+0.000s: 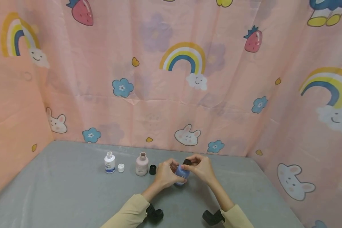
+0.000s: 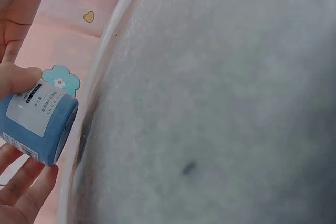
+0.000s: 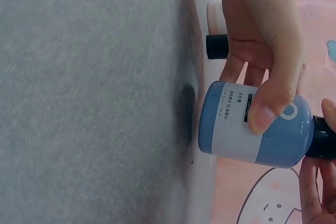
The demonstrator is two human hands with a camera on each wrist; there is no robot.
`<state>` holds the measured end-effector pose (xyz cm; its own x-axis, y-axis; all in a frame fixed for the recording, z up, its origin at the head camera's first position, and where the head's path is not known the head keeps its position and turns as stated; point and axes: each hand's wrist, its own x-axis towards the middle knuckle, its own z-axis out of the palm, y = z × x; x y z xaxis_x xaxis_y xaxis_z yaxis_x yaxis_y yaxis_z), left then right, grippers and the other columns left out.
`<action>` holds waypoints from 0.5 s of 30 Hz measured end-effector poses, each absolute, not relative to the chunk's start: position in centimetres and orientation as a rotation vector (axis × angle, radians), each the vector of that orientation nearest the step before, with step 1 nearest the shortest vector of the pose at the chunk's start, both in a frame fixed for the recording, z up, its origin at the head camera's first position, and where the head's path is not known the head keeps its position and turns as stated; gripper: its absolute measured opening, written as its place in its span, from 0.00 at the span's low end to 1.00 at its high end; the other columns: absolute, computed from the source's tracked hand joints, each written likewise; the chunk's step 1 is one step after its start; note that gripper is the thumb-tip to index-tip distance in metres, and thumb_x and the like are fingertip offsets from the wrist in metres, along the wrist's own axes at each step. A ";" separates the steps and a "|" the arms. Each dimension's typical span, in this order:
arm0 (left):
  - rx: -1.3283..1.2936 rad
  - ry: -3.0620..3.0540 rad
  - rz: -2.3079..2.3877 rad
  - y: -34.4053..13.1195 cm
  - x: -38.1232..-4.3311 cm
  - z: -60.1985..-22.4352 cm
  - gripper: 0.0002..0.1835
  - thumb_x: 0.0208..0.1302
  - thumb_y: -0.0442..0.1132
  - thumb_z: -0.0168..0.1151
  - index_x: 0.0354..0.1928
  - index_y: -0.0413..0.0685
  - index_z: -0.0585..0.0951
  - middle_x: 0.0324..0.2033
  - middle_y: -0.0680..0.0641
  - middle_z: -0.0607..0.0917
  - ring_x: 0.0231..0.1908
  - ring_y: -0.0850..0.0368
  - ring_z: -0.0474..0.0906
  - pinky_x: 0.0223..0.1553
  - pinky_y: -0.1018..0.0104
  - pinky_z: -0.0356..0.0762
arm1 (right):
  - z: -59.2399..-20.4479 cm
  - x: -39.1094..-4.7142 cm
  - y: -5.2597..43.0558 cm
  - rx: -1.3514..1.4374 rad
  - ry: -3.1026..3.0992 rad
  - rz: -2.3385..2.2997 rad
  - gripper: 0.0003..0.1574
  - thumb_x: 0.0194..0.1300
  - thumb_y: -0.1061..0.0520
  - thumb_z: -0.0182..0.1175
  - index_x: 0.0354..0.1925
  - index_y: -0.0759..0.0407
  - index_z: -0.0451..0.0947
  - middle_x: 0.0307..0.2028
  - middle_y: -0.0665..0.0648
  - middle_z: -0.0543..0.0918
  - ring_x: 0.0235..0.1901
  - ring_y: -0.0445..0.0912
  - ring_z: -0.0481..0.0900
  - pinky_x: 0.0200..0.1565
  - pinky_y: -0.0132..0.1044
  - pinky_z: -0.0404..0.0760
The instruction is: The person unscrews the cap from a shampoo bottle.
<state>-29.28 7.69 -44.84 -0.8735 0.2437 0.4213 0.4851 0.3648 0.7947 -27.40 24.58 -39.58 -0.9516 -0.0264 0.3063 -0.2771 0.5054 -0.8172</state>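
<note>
My left hand (image 1: 167,174) grips a blue bottle (image 1: 183,172) round its body, the thumb across the white label in the right wrist view. At the bottle's top, my right hand (image 1: 202,167) pinches the black cap (image 3: 321,137) between thumb and fingers. The cap sits on the bottle's neck. Slightly tilted, the bottle leans its top to the right in the head view, its base close over the grey table (image 1: 74,190). The left wrist view shows the label and base of the same blue bottle (image 2: 39,116).
Left of my hands stand an uncapped pink bottle (image 1: 142,164) with a black cap (image 1: 152,169) beside it, and an uncapped white bottle (image 1: 109,163) with a white cap (image 1: 121,167) beside it. A patterned pink curtain (image 1: 148,110) borders the table at the back and sides.
</note>
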 end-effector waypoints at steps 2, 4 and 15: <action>-0.652 -2.396 -1.515 7.7 -29.3 -44.9 0.26 0.33 0.46 0.82 0.37 0.50 0.80 0.28 0.52 0.86 0.29 0.63 0.80 0.31 0.72 0.75 | -39.7 -27.4 24.7 0.278 -2.492 1.436 0.18 0.46 0.58 0.76 0.37 0.62 0.83 0.31 0.60 0.85 0.28 0.42 0.84 0.33 0.28 0.82; -0.658 -2.396 -1.528 7.7 -29.3 -45.0 0.26 0.33 0.46 0.82 0.37 0.49 0.80 0.28 0.52 0.85 0.29 0.63 0.80 0.31 0.72 0.75 | -39.8 -27.4 24.8 0.297 -2.486 1.448 0.18 0.47 0.58 0.76 0.37 0.63 0.83 0.32 0.61 0.85 0.28 0.42 0.84 0.33 0.29 0.82; -0.746 -2.350 -1.596 7.4 -29.3 -45.0 0.25 0.34 0.43 0.82 0.38 0.46 0.80 0.31 0.48 0.87 0.31 0.62 0.82 0.31 0.72 0.79 | -39.2 -27.3 25.2 0.552 -2.549 1.448 0.21 0.51 0.60 0.72 0.44 0.66 0.82 0.40 0.66 0.85 0.40 0.52 0.87 0.42 0.34 0.84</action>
<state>-29.34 7.40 -44.97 -0.8515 0.2922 0.4354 0.5125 0.2881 0.8089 -27.28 25.23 -39.25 -0.9193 -0.2376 0.3137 -0.3911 0.4637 -0.7950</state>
